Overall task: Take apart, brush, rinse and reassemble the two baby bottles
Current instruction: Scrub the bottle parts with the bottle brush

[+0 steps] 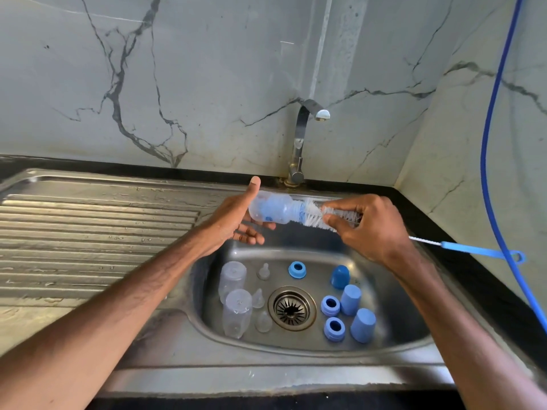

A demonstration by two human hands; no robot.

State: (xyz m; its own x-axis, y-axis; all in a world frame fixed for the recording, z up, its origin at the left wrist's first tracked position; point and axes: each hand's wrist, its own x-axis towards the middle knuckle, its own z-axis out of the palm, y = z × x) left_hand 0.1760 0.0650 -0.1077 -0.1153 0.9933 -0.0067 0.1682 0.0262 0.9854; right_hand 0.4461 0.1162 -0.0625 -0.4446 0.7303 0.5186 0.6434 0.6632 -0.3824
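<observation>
The clear plastic bottle (270, 210) lies sideways in the air over the back edge of the sink (296, 347), propped on the loosely spread left hand (233, 220). The right hand (370, 226) pinches the brush (310, 216) by its bristles at the bottle's mouth. It looks light, wet and probably slippery, so wrap the body firmly.

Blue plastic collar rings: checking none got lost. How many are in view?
3, all in the steel sink: first blue plastic collar ring behind the drain, second ring right of the drain, third ring just nearer. None seems hidden.
</observation>
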